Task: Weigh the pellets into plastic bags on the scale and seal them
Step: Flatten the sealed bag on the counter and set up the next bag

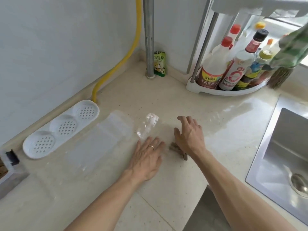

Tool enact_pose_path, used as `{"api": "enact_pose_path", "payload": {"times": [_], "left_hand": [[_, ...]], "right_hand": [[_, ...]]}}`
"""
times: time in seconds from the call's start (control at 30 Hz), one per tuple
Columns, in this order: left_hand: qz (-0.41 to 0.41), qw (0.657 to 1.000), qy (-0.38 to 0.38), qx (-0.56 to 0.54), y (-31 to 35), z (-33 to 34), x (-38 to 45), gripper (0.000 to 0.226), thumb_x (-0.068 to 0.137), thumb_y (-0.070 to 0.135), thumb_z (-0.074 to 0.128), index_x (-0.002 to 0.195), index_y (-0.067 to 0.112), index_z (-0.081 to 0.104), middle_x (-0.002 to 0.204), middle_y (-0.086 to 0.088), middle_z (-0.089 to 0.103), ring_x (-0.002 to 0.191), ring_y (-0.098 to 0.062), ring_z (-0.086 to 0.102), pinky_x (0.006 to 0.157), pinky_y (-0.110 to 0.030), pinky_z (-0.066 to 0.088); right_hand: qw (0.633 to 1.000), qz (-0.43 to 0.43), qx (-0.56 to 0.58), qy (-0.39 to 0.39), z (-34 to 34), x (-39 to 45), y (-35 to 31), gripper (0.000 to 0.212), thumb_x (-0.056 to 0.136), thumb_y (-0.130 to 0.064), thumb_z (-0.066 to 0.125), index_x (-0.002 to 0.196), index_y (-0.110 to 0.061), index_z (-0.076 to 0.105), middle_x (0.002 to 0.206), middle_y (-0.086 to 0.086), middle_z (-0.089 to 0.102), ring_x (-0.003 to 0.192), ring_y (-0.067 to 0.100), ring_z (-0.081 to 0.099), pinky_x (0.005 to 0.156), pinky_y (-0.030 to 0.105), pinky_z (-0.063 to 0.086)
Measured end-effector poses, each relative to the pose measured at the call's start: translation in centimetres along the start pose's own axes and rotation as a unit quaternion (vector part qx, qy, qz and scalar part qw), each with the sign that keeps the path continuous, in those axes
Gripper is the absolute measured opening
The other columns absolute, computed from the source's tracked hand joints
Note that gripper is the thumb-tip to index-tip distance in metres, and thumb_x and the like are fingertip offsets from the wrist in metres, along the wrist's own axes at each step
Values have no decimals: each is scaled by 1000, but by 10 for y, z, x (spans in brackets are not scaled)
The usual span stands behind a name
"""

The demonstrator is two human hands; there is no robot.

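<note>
1. Counter (166, 97): clear plastic bags (106, 140) are laid flat on it, beside a white perforated tray (61, 129).
2. Left hand (146, 157): pressed flat, fingers straight, on a bag's edge.
3. Right hand (190, 134): held open, fingers loosely spread, nothing gripped.
4. Pellets (178, 150): small brown pile seen under the right wrist.

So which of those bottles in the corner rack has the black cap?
The tall bottle standing toward the right of the rack, with a red label round its neck. The two big bottles left of it have red caps; the smaller ones behind have yellow or orange tops.
</note>
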State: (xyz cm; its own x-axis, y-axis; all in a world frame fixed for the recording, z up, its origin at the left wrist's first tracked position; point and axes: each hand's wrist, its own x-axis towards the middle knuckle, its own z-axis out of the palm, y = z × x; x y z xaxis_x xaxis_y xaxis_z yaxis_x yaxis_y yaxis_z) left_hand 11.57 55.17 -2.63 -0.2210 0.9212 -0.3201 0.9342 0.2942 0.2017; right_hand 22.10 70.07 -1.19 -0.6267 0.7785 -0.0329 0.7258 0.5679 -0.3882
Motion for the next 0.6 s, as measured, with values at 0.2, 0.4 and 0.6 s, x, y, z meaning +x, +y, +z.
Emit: {"api": "enact_pose_path", "payload": {"times": [0.2,0.4,0.6], "left_hand": [[-14,1000,-12,11,-9,0,29,57,102,46,21,154,29,5,163,5,-5,149,-17,-11,119,-48,-3],[-12,999,-40,16,-31,-27,88,61,101,50,22,154,29,1,162,4,-9,149,-20,-11,120,-50,2],[5,999,-38,-11,-44,-41,107,65,102,44,31,155,21,1,163,-2,-7,149,-21,-8,122,-42,4]], "right_hand": [[993,-73,-90,-9,31,-40,18,44,95,-39,38,128,-17,58,136,10,55,129,32,50,107,49,37],[989,-59,-89,-101,29,26,22,56,105,-45,24,156,-25,18,166,8,3,152,29,-2,122,49,2],[984,-52,-116,-123,28,56,21,57,104,-48,25,157,-29,12,166,4,-2,152,27,-5,123,50,2]]}}
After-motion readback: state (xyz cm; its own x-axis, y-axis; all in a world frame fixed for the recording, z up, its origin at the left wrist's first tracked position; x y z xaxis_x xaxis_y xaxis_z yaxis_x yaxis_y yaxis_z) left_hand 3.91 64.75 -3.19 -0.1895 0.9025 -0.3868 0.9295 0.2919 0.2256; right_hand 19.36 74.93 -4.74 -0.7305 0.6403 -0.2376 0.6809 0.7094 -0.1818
